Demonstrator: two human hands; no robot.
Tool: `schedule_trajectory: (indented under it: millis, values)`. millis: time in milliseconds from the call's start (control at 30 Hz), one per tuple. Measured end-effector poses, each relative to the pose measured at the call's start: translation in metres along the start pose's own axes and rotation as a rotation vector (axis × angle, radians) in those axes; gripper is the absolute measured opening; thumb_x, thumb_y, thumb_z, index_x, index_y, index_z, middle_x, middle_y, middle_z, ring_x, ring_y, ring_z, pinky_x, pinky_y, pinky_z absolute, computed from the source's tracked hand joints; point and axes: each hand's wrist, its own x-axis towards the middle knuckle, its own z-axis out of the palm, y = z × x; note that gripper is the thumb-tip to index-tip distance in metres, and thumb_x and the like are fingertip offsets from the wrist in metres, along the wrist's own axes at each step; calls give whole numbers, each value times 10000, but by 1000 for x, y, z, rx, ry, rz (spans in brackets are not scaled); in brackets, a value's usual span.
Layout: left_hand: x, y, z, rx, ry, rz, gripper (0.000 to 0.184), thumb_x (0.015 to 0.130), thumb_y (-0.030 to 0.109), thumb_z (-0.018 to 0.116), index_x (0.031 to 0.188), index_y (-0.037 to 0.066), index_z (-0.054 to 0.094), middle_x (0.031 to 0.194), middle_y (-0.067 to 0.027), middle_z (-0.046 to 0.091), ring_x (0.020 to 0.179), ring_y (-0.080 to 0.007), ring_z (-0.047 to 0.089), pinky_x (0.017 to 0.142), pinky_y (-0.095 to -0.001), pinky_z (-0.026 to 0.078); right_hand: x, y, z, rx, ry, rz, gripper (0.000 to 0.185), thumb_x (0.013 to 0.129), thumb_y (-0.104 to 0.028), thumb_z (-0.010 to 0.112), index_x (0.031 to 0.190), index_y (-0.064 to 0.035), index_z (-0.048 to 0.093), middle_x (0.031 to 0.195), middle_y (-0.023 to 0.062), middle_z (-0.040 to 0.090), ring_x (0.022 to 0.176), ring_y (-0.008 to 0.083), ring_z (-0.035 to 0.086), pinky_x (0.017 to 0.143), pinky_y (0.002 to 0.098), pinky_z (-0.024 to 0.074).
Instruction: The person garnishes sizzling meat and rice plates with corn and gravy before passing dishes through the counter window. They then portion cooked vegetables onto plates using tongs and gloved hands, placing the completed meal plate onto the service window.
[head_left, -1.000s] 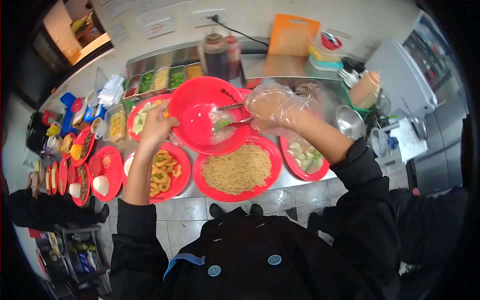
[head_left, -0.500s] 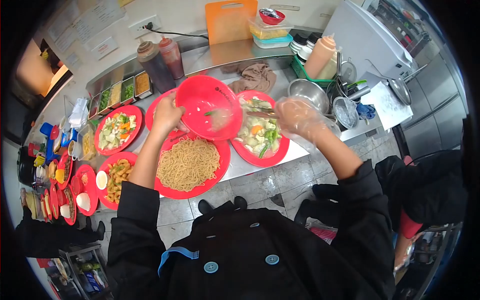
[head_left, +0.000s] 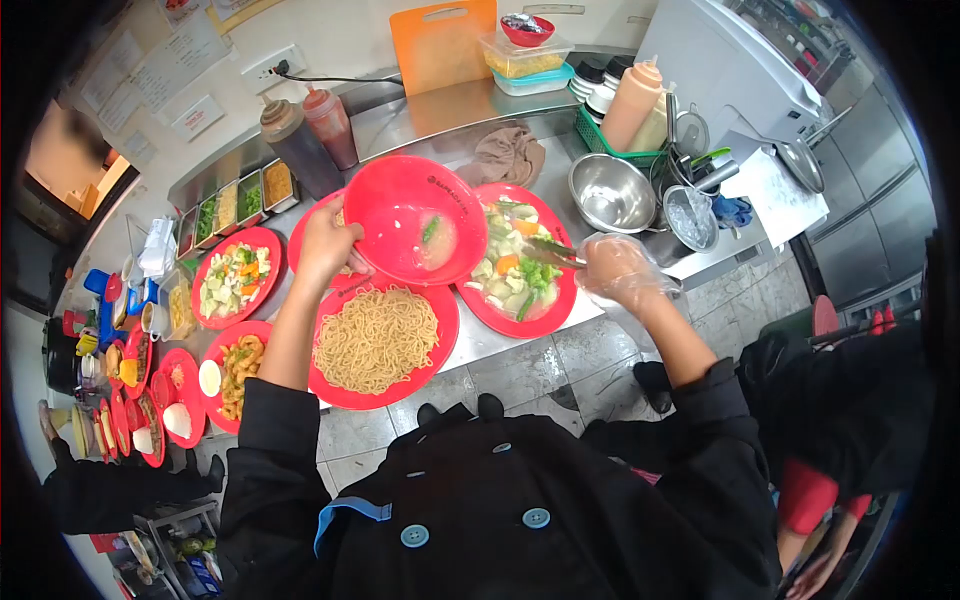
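Observation:
My left hand [head_left: 330, 240] grips the rim of a red bowl [head_left: 385, 215], tilted, with some cloudy liquid and a green vegetable piece in its lower part. In a loose clear plastic glove, my right hand [head_left: 615, 268] is closed on metal tongs [head_left: 560, 256]. The tongs' tips reach onto mixed vegetables [head_left: 512, 272] with green, orange and pale pieces, on a red oval plate [head_left: 522, 329] just right of the bowl. Below the bowl lies a red plate [head_left: 445, 365] of noodles [head_left: 375, 340]. Another red plate is partly hidden behind my left hand.
More red plates of food line the counter's left, including one of vegetables [head_left: 236, 280]. Sauce bottles [head_left: 300, 145] stand behind. A metal bowl [head_left: 612, 195], a brown cloth [head_left: 508, 155] and a green basket [head_left: 625, 152] are at the back right. A person [head_left: 830, 420] stands at the right.
The tongs have moved from beside the bowl down onto the plate of vegetables, my right hand shifting slightly right and down. The bowl remains tilted in my left hand.

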Motion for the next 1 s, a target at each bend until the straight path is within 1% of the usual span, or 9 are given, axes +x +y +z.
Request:
schedule_trajectory:
  millis: [33,200,300,367,500,633,733,800,1000]
  values:
    - [0,1,0,0,3,3,573,754,-66,458,1311,-44,326,726,-223,619,443,-271,609,347,-310,498,-1,-3,-10,47,29,53,275,676,-271,647,789,-22,622,755,187,616,736,339,613,680,435,475]
    - [-8,12,15,-50,-67,5,538,750,-68,468,1278,-61,363,679,-193,619,413,-256,595,346,-309,500,19,-44,-43,-84,72,-102,289,679,-293,652,807,-36,616,714,175,618,713,316,626,665,407,493]
    - [-10,16,23,-16,-109,29,542,747,-75,468,1279,-63,360,657,-180,614,406,-253,591,343,-309,498,51,-52,-34,-225,-12,-215,267,664,-273,666,816,-57,624,733,155,630,738,278,637,670,388,503]
    - [-11,19,27,-7,-119,31,539,747,-78,466,1276,-63,363,653,-179,612,405,-252,590,342,-308,497,65,-51,-39,-370,67,-452,220,653,-220,673,799,-62,624,749,142,634,765,257,640,667,382,507]
    - [-15,22,31,-4,-153,20,538,748,-82,460,1276,-61,362,648,-182,608,407,-252,590,340,-307,495,84,-44,-38,-328,49,-624,164,646,-150,658,762,-42,617,759,151,630,777,293,631,673,386,501]
    - [-15,13,32,-17,-125,33,534,745,-84,453,1271,-64,364,654,-190,610,411,-254,593,340,-307,494,74,-41,-48,-306,-10,-577,127,655,-138,637,744,-49,623,769,152,632,780,302,627,672,393,497]
    - [-18,10,27,-19,-95,-5,530,740,-84,452,1262,-69,367,677,-199,616,421,-259,598,339,-302,493,63,-21,-62,-214,106,-519,109,674,-133,615,740,-47,628,772,156,634,772,301,626,676,400,495]
    - [-21,6,20,-25,-44,-1,524,735,-82,452,1254,-70,373,690,-211,617,425,-259,600,337,-297,491,64,-11,-66,-287,-16,-314,139,659,-95,594,773,-49,658,790,151,651,804,288,638,691,382,502]
    - [-39,-9,-2,-92,70,21,530,740,-82,452,1259,-93,343,718,-225,612,415,-266,592,323,-295,480,98,17,1,-256,-68,-297,160,644,-98,590,775,-39,660,796,178,645,802,294,643,705,390,509]
